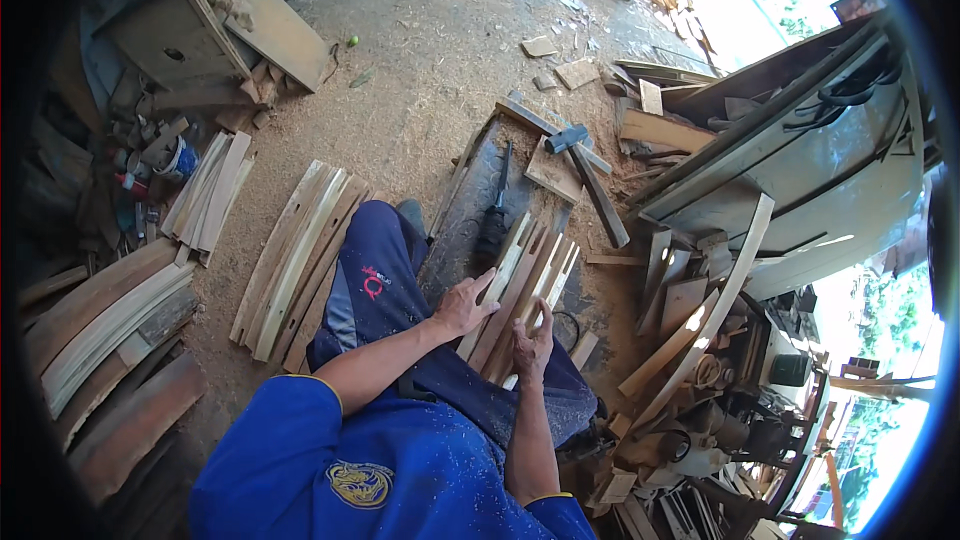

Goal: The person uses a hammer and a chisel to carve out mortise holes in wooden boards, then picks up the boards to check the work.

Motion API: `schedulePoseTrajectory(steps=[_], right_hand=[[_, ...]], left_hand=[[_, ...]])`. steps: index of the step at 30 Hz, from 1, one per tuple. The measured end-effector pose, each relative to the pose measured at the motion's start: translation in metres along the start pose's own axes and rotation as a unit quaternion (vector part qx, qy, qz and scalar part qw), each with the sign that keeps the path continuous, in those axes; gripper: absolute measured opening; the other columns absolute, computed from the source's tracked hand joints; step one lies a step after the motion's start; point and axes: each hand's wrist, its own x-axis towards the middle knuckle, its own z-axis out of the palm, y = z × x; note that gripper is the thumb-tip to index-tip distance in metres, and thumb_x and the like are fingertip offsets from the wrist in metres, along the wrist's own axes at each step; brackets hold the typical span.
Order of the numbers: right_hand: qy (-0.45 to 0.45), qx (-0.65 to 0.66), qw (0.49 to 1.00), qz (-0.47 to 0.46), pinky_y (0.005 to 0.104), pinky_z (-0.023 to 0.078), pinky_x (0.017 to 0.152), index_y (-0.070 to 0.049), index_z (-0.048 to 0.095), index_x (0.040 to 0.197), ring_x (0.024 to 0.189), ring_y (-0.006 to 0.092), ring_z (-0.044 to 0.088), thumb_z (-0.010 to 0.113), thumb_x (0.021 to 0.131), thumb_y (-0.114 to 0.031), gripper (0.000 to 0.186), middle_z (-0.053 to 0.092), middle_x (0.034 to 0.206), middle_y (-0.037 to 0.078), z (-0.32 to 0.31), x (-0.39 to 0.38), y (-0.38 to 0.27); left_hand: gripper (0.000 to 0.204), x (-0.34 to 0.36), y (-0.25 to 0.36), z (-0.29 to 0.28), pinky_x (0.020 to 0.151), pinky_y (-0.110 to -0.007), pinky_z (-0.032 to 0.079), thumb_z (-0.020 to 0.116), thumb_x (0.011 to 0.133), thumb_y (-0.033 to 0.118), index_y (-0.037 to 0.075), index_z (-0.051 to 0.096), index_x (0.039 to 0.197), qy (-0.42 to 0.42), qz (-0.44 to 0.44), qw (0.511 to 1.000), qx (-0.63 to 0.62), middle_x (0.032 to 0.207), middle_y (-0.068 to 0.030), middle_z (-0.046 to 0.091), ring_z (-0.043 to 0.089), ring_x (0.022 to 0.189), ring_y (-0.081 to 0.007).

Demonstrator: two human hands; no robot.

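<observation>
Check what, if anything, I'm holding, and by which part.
A grip can't be confirmed: left hand at the left edge of the wooden strips, right hand towards their right.

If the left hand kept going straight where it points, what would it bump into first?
Probably the pale wood strip at the left side of the bunch: the left hand is right by it, maybe already touching, which is hard to tell.

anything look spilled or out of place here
Yes, loose wood shavings are strewn across the floor, looking spilled rather than swept up, and pale flecks speckle the blue shirt. The slotted wood strips lie side by side.
</observation>
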Motion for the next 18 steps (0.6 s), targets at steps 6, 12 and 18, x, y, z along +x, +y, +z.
schedulePoseTrajectory(steps=[6, 12, 18], right_hand=[[0.036, -0.057, 0.996, -0.057, 0.0382, 0.052, 0.08, -0.016, 0.053, 0.139, 0.086, 0.0289, 0.062, 0.072, 0.081, -0.019, 0.061, 0.064, 0.122, 0.014, 0.002, 0.005, 0.006], [0.042, -0.023, 0.999, -0.011, 0.0437, 0.051, 0.092, -0.021, 0.051, 0.139, 0.112, 0.0345, 0.061, 0.077, 0.08, -0.039, 0.068, 0.061, 0.121, 0.016, 0.0, 0.003, -0.005], [-0.027, -0.045, 0.998, 0.03, 0.0471, 0.045, 0.104, -0.019, 0.041, 0.146, 0.126, 0.0409, 0.05, 0.083, 0.072, -0.045, 0.089, 0.051, 0.133, 0.021, -0.012, 0.002, -0.037]], left_hand=[[0.058, 0.01, 0.004, -0.015, 0.088, -0.045, 0.05, 0.063, 0.089, 0.025, 0.0, 0.049, 0.139, -0.017, -0.089, 0.995, -0.047, 0.109, -0.0296, 0.065, 0.063, 0.102, -0.0425], [0.058, 0.012, -0.008, 0.0, 0.098, -0.043, 0.048, 0.065, 0.091, 0.037, -0.003, 0.055, 0.132, -0.01, -0.004, 1.0, 0.004, 0.117, -0.0298, 0.063, 0.061, 0.112, -0.0409], [0.055, 0.009, -0.01, -0.015, 0.101, -0.042, 0.047, 0.061, 0.095, 0.038, -0.002, 0.054, 0.133, -0.027, 0.045, 0.998, -0.026, 0.126, -0.0276, 0.061, 0.06, 0.117, -0.041]])
